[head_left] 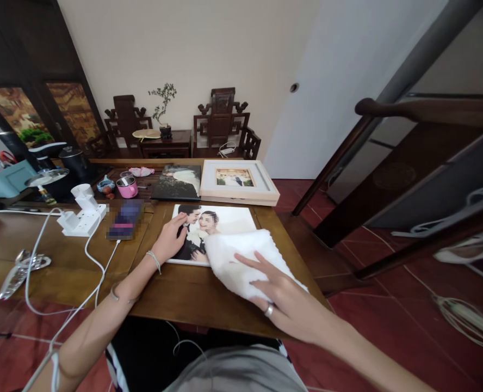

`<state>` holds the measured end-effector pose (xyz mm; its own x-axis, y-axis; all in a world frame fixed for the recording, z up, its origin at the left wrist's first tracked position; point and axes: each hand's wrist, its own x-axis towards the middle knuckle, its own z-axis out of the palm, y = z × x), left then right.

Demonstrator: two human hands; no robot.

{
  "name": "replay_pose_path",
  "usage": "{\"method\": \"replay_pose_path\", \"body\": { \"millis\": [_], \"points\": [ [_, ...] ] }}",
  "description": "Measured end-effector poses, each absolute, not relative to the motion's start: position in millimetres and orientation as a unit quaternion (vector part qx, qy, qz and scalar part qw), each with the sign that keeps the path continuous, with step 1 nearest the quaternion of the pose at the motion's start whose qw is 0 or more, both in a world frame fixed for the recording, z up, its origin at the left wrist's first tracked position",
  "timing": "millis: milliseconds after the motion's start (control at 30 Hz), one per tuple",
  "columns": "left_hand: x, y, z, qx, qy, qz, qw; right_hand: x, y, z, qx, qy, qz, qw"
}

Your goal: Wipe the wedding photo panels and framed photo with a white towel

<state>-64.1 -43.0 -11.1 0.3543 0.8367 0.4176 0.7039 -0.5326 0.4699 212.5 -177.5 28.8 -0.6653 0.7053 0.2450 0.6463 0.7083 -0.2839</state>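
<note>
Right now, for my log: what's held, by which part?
White cloth, under the right hand at its near side, grip unclear; left hand rests on the photo.

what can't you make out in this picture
All in the head view:
- Lower right part of the wedding photo panel: hidden under the white cloth.
- Part of the panel's left side: covered by the left hand.
- Cloth surface beneath the right hand: hidden by that hand.
- Smartphone screen: blurred by pixelation.
- Teal organizer's left end: cut off by the left edge.
- Framed photo's fine detail: too small.
</note>
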Motion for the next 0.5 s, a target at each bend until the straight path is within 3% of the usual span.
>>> {"method": "replay_pose_path", "body": {
  "millis": [500],
  "points": [
    [-65.6, -42.8, -10.6, 0.82, 0.469, 0.313, 0.1, 184.8, -68.5, 42.2, -0.462, -0.885, -0.06, 0.023]
  ]
}}
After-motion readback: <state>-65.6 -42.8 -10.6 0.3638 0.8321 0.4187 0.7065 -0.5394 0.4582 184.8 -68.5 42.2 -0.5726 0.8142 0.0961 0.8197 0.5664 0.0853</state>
